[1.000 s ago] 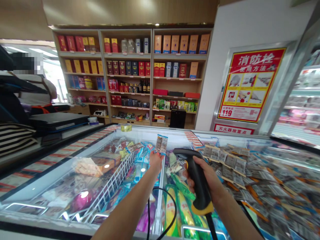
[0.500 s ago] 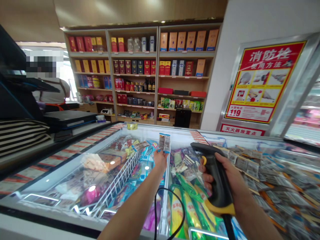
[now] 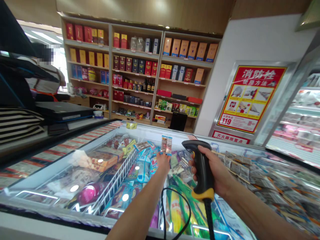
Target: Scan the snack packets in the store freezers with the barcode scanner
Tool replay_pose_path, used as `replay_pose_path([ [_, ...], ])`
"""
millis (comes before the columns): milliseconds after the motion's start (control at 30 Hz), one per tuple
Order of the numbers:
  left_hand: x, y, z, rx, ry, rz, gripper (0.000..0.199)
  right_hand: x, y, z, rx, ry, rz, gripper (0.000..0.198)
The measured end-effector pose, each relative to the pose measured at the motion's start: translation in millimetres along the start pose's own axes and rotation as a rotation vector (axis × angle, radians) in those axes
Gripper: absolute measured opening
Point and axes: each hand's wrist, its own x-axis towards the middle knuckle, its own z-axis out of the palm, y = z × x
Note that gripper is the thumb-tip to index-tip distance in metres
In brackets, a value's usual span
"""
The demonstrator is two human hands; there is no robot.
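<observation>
Your left hand point(image 3: 163, 160) is stretched out over the chest freezer point(image 3: 75, 213), its fingers pinched closed on the bottom edge of a small clear snack packet point(image 3: 166, 145) with a blue strip along its edges, so the packet stands upright above the freezer's glass lid with its flat side turned back toward you. Your right hand point(image 3: 217, 173) is wrapped tight around the grip of a black handheld barcode scanner point(image 3: 201, 166) with a yellow band at its base; its head sits just right of the packet, at about the same height, angled toward it, which looks like the reason you hold the packet out flat and steady. The scanner's black cable point(image 3: 175, 213) loops down toward you above the lid. Under the glass lie bright wrapped frozen goods, split by a white wire divider point(image 3: 117, 181). Beyond the freezer, wooden shelves point(image 3: 136, 80) carry rows of red, yellow and blue boxed bottles; their labels are too small to read. To the right of the shelves, a red poster point(image 3: 250, 96) reads 消防栓 in large characters and shows the number 119. A person stands at a counter far left of the freezer.
</observation>
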Motion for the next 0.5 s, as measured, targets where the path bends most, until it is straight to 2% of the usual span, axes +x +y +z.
replay_pose_path([
  [133, -12.6, 14.0, 9.4, -0.059, 0.061, -0.081, 0.021, -4.9, 1.1, -1.0, -0.229, 0.006, -0.023, 0.024],
  [267, -22.7, 26.1, 17.0, -0.051, 0.14, -0.12, 0.032, -8.2, -6.1, -9.2, -0.622, 0.028, -0.18, 0.023],
  [400, -21.4, 31.2, 15.9, 0.1, 0.118, 0.003, 0.055, -2.4, -23.5, -20.9, -0.961, 0.094, -0.358, 0.022],
  [500, -15.7, 33.0, 10.4, 0.226, 0.014, 0.1, 0.055, 6.9, -30.2, -32.1, -0.959, 0.13, -0.39, 0.022],
])
